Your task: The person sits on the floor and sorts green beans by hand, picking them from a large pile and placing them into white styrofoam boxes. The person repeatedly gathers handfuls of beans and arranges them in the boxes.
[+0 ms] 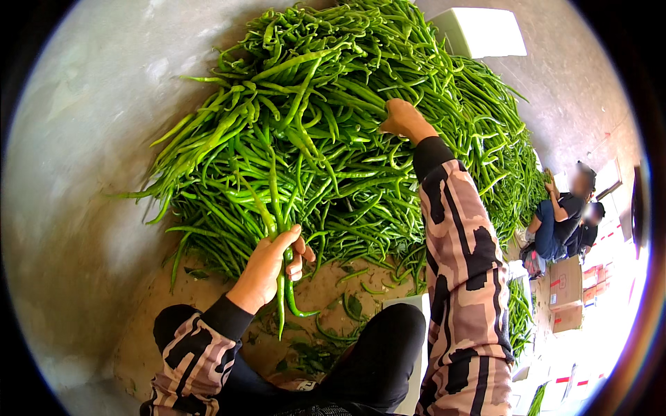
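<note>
A large heap of long green chili peppers (333,156) lies before me against a pale wall. My left hand (270,265) is closed around a few long green peppers (274,203). They stick out above the thumb, and their lower ends hang below the fingers, one of them curved. My right hand (405,118) reaches far out onto the upper middle of the heap. Its curled fingers touch the peppers there, with a thick pepper (367,96) running up to them. The fingertips are hidden, so a grip cannot be made out.
A white box (478,34) stands beyond the heap. Green leaves (312,348) and loose peppers litter the floor between my knees. Beside my right arm, more peppers (519,317) lie in a pale container. Two people (562,223) sit at the right near cardboard boxes (566,283).
</note>
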### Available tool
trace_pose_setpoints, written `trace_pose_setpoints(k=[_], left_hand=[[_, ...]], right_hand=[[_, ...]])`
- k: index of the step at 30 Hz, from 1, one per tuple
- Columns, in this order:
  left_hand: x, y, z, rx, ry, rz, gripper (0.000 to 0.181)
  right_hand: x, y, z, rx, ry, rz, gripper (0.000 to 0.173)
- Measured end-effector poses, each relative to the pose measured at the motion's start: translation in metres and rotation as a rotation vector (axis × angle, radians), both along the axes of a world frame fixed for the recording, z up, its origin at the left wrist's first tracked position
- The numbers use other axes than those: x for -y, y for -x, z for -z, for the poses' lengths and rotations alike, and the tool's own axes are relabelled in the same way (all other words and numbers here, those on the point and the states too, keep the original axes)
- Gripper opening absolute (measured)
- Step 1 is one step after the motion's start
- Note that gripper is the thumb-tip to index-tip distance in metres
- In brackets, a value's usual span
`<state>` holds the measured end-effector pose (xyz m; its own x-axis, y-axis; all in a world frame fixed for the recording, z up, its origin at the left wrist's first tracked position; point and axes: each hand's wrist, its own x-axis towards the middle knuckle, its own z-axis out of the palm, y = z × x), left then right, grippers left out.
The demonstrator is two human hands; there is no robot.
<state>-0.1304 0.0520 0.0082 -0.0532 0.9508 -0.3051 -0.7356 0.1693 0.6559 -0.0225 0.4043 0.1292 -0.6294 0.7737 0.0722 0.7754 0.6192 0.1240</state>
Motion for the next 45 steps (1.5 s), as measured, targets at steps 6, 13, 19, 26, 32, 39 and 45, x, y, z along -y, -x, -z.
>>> trace_pose_setpoints(k=[6, 13, 19, 26, 32, 39, 45], left_hand=[[-0.006, -0.003, 0.002, -0.038, -0.002, 0.008, 0.03], [-0.025, -0.03, 0.018, 0.038, -0.025, 0.081, 0.03], [-0.045, -0.065, 0.036, 0.036, -0.105, 0.167, 0.047], [-0.057, -0.101, 0.049, 0.044, -0.166, 0.114, 0.049], [-0.043, -0.092, 0.059, -0.041, -0.221, 0.182, 0.044], [-0.009, -0.067, 0.075, -0.099, -0.105, -0.001, 0.03], [0.014, -0.049, 0.071, -0.321, -0.11, -0.132, 0.019]], right_hand=[[0.028, -0.046, -0.037, -0.055, 0.157, 0.015, 0.043], [0.123, -0.122, -0.009, -0.547, 0.627, 0.161, 0.04], [0.23, -0.167, 0.049, -1.085, 1.191, 0.254, 0.02], [0.308, -0.185, 0.117, -1.202, 1.56, 0.186, 0.025], [0.304, -0.188, 0.145, -1.3, 1.687, 0.241, 0.042], [0.313, -0.157, 0.15, -1.119, 1.298, 0.164, 0.035], [0.306, -0.134, 0.18, -1.344, 1.394, 0.186, 0.028]])
